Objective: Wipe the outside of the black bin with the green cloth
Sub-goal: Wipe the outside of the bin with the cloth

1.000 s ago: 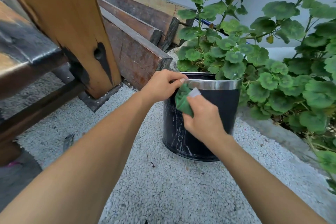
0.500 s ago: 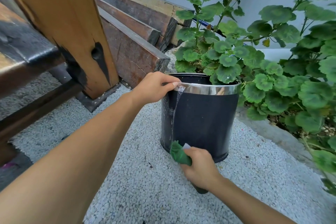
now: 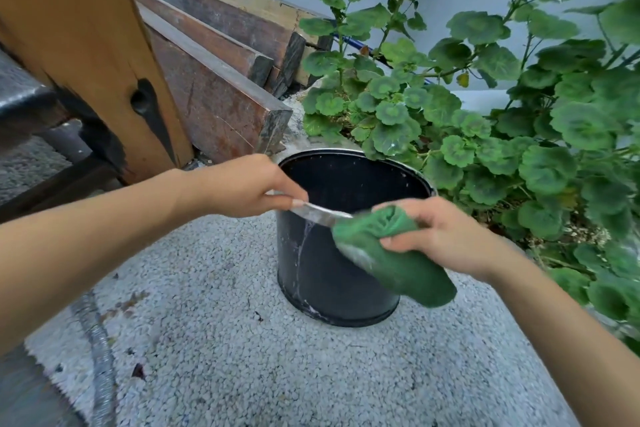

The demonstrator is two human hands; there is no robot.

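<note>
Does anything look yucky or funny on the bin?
Yes. A whitish streak runs down the black bin from under its silver rim, with pale smears at the base. It looks like a drip the green cloth hasn't wiped.

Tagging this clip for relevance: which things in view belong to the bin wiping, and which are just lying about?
Part of the job:
- black bin, held at its rim by the left hand
- green cloth, gripped by the right hand

Just lying about:
- stacked timber beams
- wooden post
- geranium plant
- grey hose
</note>
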